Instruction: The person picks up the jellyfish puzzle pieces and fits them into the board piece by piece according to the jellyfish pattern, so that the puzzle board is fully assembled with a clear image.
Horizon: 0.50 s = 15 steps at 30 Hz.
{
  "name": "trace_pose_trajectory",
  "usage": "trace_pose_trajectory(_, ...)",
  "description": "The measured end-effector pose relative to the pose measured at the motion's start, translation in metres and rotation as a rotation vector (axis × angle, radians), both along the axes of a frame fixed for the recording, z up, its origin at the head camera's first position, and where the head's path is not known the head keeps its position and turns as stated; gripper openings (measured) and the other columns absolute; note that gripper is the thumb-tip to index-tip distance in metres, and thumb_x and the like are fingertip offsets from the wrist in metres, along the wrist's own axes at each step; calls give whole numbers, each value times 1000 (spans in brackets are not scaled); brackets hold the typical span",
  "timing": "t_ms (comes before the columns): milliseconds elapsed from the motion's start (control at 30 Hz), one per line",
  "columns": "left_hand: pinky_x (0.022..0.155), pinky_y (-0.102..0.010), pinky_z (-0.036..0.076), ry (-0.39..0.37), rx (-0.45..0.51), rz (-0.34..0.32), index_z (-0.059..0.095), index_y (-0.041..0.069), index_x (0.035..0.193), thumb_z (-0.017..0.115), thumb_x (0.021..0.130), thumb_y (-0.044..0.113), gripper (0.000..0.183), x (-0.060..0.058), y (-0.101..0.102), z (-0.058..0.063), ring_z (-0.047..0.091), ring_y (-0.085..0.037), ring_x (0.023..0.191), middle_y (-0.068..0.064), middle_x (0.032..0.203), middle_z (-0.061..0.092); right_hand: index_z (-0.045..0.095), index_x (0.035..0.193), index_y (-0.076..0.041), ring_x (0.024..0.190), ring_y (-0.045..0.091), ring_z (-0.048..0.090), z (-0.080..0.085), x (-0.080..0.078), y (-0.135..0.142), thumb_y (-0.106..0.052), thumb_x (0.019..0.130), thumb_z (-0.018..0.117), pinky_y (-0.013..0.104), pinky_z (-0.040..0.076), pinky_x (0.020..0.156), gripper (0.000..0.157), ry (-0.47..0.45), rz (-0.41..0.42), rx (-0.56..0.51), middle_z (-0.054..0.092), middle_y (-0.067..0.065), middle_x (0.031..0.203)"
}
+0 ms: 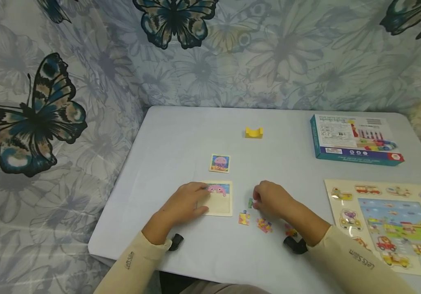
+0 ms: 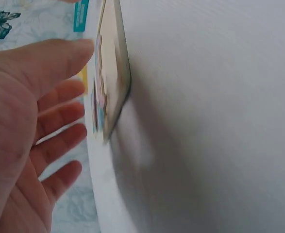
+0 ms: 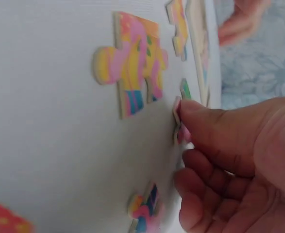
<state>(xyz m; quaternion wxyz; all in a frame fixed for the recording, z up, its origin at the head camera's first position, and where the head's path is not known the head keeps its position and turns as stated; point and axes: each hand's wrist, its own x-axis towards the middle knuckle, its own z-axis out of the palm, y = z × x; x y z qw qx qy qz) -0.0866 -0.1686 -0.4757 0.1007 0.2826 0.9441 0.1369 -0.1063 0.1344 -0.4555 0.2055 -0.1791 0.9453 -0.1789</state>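
My left hand (image 1: 185,205) lies over the left side of a small puzzle tray (image 1: 214,209), its fingers extended. Along the tray's top, pieces form part of a pink face on blue; bare board shows below. In the left wrist view the thumb and spread fingers are at the edge of the tray (image 2: 117,73). Right of the tray, my right hand (image 1: 274,199) has its fingers curled, with a pink puzzle piece (image 3: 177,121) at the thumb tip. A green piece (image 1: 250,203) lies beside those fingertips. Nearby are a yellow-and-pink piece (image 3: 137,63) and a yellow one (image 1: 244,219).
Behind the tray lies a small picture card (image 1: 220,163) with a pink octopus-like figure. Farther back stands a yellow notched block (image 1: 254,133). A boxed set (image 1: 354,141) is at the back right, and a large vehicle picture board (image 1: 343,188) lies at the right.
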Motion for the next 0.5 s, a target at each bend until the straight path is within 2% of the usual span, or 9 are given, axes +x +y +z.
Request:
trace_pose_trajectory(133, 117, -44, 40, -7, 13, -22, 72, 14, 126, 79, 91, 35, 42, 5, -9, 0, 51, -24, 138, -2, 145, 60, 65, 84, -14, 73, 17, 52, 6, -7, -6, -15, 91, 77, 31, 46, 67, 14, -13, -52, -66, 59, -1, 78)
trace_pose_trajectory(233, 116, -45, 41, -16, 21, 3, 73, 15, 125, 79, 90, 37, 41, 8, -12, -2, 51, -25, 139, -3, 148, 57, 66, 82, -15, 72, 16, 53, 7, -15, -22, -16, 92, 76, 29, 46, 65, 14, -24, -67, -160, 60, -1, 75)
trace_pose_trajectory(333, 117, -44, 41, -25, 28, 50, 71, 16, 124, 79, 90, 40, 42, 9, -14, -4, 50, -25, 140, -3, 150, 56, 67, 82, -16, 71, 14, 55, 4, -21, -49, -18, 93, 76, 28, 47, 64, 14, -72, -35, -249, 61, -2, 74)
trace_pose_trajectory(433, 114, -42, 43, -38, 52, 96, 63, 14, 131, 80, 89, 40, 53, 9, -15, -6, 54, -22, 134, -1, 140, 61, 68, 82, -15, 68, 13, 56, -2, -25, -77, -18, 94, 75, 26, 48, 62, 14, -111, 19, -302, 62, -2, 74)
trace_pose_trajectory(500, 112, -41, 44, -45, 72, 121, 58, 13, 136, 81, 88, 40, 60, 9, -15, -6, 57, -20, 128, 0, 132, 64, 69, 82, -15, 68, 12, 57, -7, -27, -93, -15, 94, 75, 25, 48, 61, 13, -103, 42, -312, 63, -3, 74)
